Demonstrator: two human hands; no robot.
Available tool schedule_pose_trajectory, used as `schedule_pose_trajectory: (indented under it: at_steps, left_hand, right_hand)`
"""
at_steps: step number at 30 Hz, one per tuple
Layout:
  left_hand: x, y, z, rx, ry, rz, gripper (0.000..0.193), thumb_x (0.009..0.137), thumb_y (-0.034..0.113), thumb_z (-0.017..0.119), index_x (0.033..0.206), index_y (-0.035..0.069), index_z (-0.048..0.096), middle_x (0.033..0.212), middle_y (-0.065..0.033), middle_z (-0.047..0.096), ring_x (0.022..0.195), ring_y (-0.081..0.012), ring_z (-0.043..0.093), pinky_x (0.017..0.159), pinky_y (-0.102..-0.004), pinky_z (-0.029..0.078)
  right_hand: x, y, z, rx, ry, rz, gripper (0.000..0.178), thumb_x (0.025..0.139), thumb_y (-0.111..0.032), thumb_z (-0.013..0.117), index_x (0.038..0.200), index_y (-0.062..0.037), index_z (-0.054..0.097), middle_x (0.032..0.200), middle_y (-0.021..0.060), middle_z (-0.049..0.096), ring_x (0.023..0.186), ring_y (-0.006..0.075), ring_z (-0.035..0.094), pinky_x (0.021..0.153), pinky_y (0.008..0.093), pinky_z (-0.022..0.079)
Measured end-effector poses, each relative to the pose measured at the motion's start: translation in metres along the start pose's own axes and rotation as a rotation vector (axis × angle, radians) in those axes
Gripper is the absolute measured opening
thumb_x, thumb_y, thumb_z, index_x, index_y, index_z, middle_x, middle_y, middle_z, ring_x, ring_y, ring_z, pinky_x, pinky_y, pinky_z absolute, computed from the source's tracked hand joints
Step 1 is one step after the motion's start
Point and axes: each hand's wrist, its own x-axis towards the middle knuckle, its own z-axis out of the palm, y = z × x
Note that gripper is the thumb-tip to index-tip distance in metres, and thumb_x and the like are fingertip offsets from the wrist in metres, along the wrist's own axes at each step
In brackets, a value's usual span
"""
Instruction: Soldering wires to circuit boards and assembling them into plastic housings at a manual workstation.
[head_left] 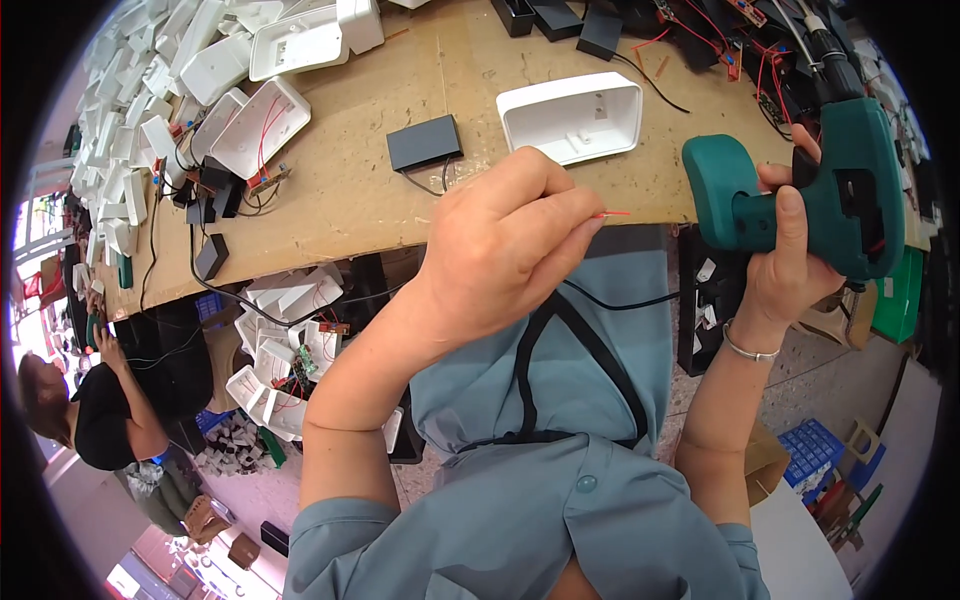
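My left hand (505, 245) is closed in a pinch over the table's front edge, with a thin red wire (614, 213) sticking out past its fingertips. Just beyond it lies a black rectangular box (425, 144), whose dark leads run toward that hand. A white plastic housing (570, 118) sits behind my fingers, its hollow side facing me. At the right, my right hand (795, 245) wraps round the handle of a green cordless drill (865, 190). The drill's chuck and long bit point away over the far right of the table.
White housings (150, 90) are heaped at the back left. Black boxes (598, 35) and red-wired circuit boards (735, 60) lie at the far right. More housings (280, 320) hang below the table edge. A black cable (620, 304) crosses my lap. A co-worker (110, 410) is at the left.
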Motion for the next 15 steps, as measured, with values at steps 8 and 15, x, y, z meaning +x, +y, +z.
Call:
schedule_pose_trajectory:
  at_steps: [8,15]
  left_hand:
    - [0.001,0.001,0.003,-0.062,0.038,-0.046,0.016,0.068,-0.005,0.064,0.083,0.001,0.061,0.07,-0.0059,0.054,0.058,-0.0146,0.05,0.049,-0.0243,0.039]
    - [0.002,0.0,-0.003,-0.128,-0.044,-0.033,0.014,0.07,-0.004,0.064,0.082,0.001,0.06,0.07,-0.0057,0.054,0.061,-0.0151,0.05,0.05,-0.0247,0.039]
  right_hand:
    - [-0.046,-0.015,-0.012,-0.13,0.091,0.187,0.055,0.076,0.005,0.058,0.125,0.0049,0.034,0.118,0.019,0.048,0.106,0.0226,0.05,0.089,0.0331,0.042]
    - [-0.085,-0.054,-0.013,-0.388,-0.312,0.132,0.03,0.075,0.007,0.059,0.104,0.0028,0.055,0.098,0.0138,0.054,0.082,0.019,0.053,0.068,0.025,0.044]
